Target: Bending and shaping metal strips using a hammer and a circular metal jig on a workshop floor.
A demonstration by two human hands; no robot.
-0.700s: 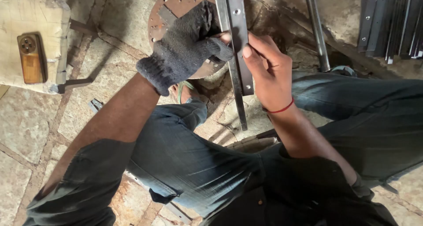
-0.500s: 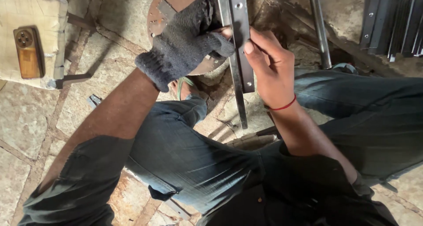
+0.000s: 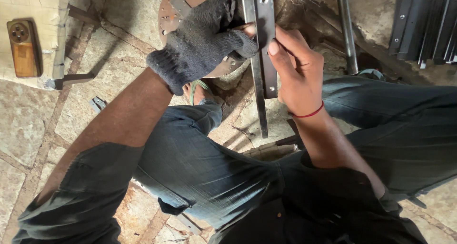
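My left hand (image 3: 204,37), in a dark knitted glove, grips a long grey metal angle bar (image 3: 261,58) from the left, its thumb across the bar's face. My right hand (image 3: 295,65), bare with a red thread at the wrist, holds the same bar from the right, thumb pressed on its flat drilled face. The bar runs upright down the middle of the view, its lower end above my knees. Behind the glove lies a rusty round metal plate (image 3: 173,8).
A wooden block (image 3: 33,39) with a small amber box on it sits at the left on the stone floor. A steel rod (image 3: 346,30) lies right of the bar. Several dark metal strips (image 3: 423,25) lean at the top right. My legs fill the foreground.
The view has shifted slightly; the bar sits a little higher in my hands. Both hands keep their grip.
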